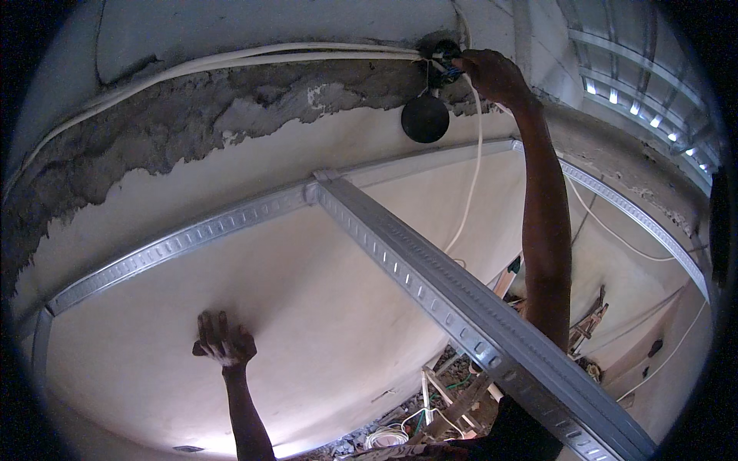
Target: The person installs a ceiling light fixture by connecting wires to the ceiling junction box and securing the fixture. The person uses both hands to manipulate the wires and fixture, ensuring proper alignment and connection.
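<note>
My right hand reaches high up to a round dark junction box set in the wall. Its fingertips are drawn together at the box opening, beside thin coloured wires; what they pinch is too small to make out. A round black cover hangs just below the box. White cables run into the box from the left, and a loose white cable drops from it past my right forearm. Lower left, my left hand rests against the pale plastered wall with its fingers apart.
A metal channel crosses diagonally in front of me, joined to a perforated metal track along the wall. Below lie rubble, a wooden frame and a coiled white cable. Corrugated metal roofing is at upper right.
</note>
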### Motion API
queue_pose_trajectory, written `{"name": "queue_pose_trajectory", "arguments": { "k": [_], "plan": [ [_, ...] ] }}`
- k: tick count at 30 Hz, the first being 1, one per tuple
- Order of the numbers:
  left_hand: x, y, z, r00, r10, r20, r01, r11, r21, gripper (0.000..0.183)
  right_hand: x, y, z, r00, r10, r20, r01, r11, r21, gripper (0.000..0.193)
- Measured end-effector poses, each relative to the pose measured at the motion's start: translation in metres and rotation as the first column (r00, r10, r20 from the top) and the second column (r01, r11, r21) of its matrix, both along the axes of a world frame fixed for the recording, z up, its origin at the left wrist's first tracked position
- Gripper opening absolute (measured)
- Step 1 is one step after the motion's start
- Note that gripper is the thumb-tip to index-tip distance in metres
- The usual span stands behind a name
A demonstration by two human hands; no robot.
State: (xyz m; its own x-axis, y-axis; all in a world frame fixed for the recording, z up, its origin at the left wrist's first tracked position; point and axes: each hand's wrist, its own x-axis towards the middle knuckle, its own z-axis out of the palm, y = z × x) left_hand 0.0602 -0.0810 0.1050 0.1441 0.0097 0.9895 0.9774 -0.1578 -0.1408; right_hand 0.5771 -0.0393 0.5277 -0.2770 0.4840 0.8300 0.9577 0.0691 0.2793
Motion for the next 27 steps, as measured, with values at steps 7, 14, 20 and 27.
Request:
{"name": "queue_pose_trajectory", "arguments": {
  "k": [7,14,20,27],
  "plan": [
    [0.0,0.003,-0.004,1.0,0.001,-0.005,-0.001,1.0,-0.018,0.047,-0.017,-0.031,-0.001,0.985,0.059,-0.16,-0.082,0.987,-0.137,0.046],
    [0.001,0.003,-0.002,1.0,0.028,-0.009,-0.028,0.999,-0.023,0.05,0.001,-0.01,-0.002,0.979,0.13,0.16,-0.146,0.985,0.091,0.041],
    [-0.002,0.001,-0.002,0.999,0.029,-0.02,-0.029,1.0,-0.002,0.046,-0.009,-0.025,-0.008,0.967,0.231,-0.104,-0.214,0.965,0.151,0.036],
    [0.006,0.004,0.003,0.999,0.02,-0.044,-0.02,1.0,0.002,0.045,0.007,-0.029,-0.015,0.978,0.191,-0.08,-0.178,0.974,0.141,0.026]
  ]
}}
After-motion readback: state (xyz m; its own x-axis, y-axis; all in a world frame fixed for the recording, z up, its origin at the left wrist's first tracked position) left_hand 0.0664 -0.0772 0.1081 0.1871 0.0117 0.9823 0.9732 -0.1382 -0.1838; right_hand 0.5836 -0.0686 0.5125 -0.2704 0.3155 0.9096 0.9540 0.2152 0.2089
